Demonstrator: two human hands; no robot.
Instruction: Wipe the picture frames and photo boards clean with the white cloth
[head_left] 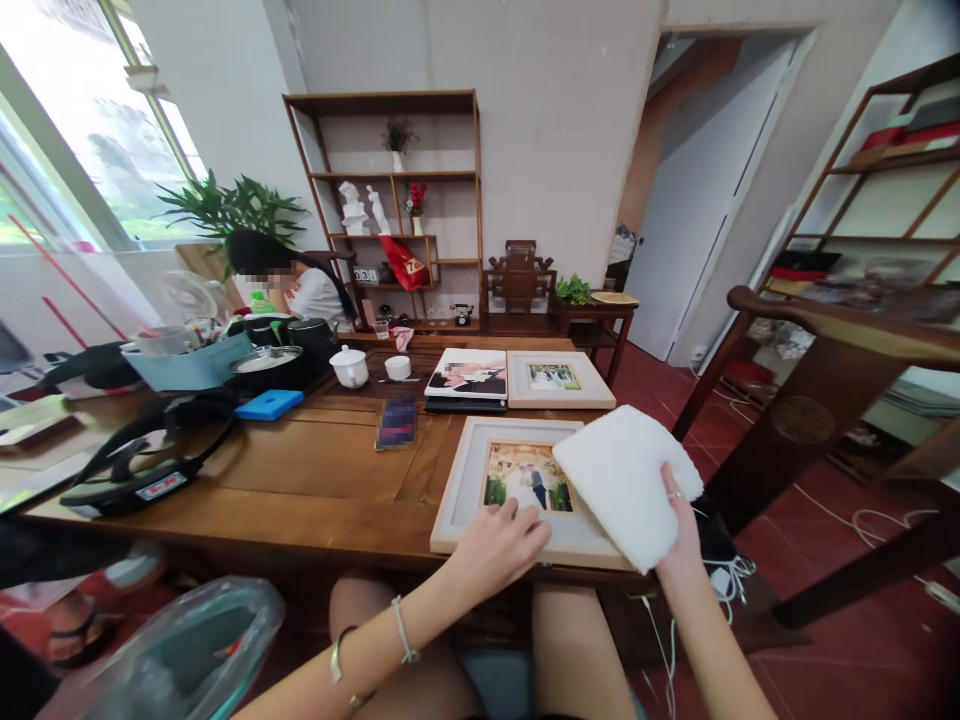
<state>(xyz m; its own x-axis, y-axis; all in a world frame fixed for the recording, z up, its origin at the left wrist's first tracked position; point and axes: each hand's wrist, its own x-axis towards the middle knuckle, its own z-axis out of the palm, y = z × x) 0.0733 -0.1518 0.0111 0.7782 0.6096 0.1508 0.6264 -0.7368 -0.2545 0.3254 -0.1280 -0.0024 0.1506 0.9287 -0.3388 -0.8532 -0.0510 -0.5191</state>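
A light wooden picture frame (448, 500) with a wide white mat lies at the table's front edge. Its photo (517, 472) shows a couple outdoors. Over the frame's lower left part is my left hand (501, 545), fingers loosely bent and somewhat apart, with nothing visible in them; whether they touch the surface I cannot tell. My right hand (681, 525) grips a fluffy white cloth (626, 480) by its right side, thumb on top. The cloth is tilted and covers the frame's right part.
Behind lie a second picture frame (600, 392), a photo album (465, 372) and a phone (396, 423). A lidded teapot (349, 367), cup (398, 368), blue box (270, 404) and headset-like strap (161, 480) are further left. A lined bin (247, 610), chair (802, 400) and seated person (311, 290) are nearby.
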